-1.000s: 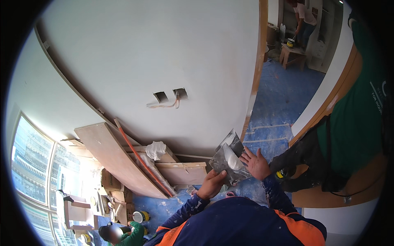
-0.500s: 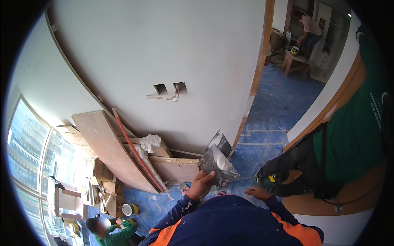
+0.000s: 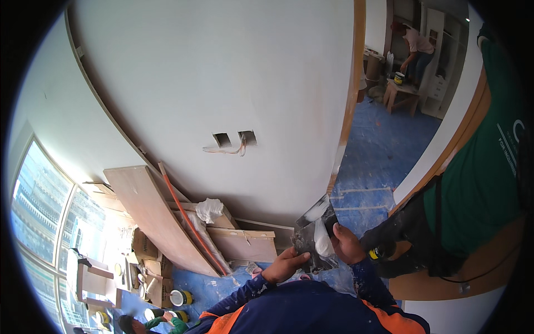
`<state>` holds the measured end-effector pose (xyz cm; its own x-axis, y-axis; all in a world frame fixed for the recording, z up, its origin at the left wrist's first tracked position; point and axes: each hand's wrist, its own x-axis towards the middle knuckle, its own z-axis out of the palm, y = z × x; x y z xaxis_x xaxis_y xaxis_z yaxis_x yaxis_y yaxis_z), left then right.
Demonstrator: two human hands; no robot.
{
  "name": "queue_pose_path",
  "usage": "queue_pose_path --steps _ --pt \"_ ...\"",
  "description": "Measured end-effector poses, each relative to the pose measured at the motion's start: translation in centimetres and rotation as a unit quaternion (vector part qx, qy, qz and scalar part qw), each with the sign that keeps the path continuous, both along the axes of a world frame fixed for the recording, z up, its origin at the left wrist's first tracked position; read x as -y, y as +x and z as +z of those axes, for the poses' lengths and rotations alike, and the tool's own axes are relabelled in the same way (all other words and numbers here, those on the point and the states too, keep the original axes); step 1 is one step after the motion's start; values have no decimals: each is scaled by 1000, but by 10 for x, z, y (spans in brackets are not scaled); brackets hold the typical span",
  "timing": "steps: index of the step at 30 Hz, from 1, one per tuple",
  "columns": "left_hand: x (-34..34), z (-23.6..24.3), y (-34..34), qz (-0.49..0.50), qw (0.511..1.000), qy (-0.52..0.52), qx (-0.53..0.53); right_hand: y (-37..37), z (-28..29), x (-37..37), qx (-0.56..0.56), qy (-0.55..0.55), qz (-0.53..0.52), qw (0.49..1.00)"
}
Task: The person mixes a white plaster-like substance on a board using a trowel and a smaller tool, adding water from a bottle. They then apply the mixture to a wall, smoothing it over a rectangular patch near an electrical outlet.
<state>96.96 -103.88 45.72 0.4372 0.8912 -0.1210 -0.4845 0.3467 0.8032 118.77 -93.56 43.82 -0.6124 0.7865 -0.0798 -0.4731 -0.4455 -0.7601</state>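
My left hand (image 3: pixel 286 265) pinches the near left corner of a broad, dark-smeared metal putty blade (image 3: pixel 303 241), thumb on top. A thick white lump of putty (image 3: pixel 322 240) lies on it. Behind and overlapping it is a second broad blade (image 3: pixel 330 218), dark with a white smear at its far end. My right hand (image 3: pixel 348 246) is closed at the right edge of this second blade, its thumb against the dark part. The fingers beneath are hidden, and where one blade ends under the other is hard to tell.
A pale wall (image 3: pixel 267 100) with two cut-out boxes and loose wires (image 3: pixel 225 151) stands ahead. Boards (image 3: pixel 158 217) and an orange pole (image 3: pixel 189 214) lean at left. A co-worker in green (image 3: pixel 473 195) stands close at right; others are low left and beyond the doorway. Tubs (image 3: pixel 179 298) sit lower left.
My right hand has come up from beside my body and taken hold of the rear blade's edge. The left hand and both blades have shifted right and slightly lower.
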Motion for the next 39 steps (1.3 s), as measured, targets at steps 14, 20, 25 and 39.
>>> queue_pose_path --steps 14,20,25,39 --pt "-25 32 -147 261 961 67 60 -84 86 35 -21 -12 -217 976" --pt "-52 23 -204 219 819 426 -317 -183 88 78 -92 -172 -215 957" --pt "-60 25 -217 37 743 621 -247 -217 96 108 139 27 -275 951" --pt "-4 3 -194 4 995 -95 40 -164 88 147 273 217 -324 879"
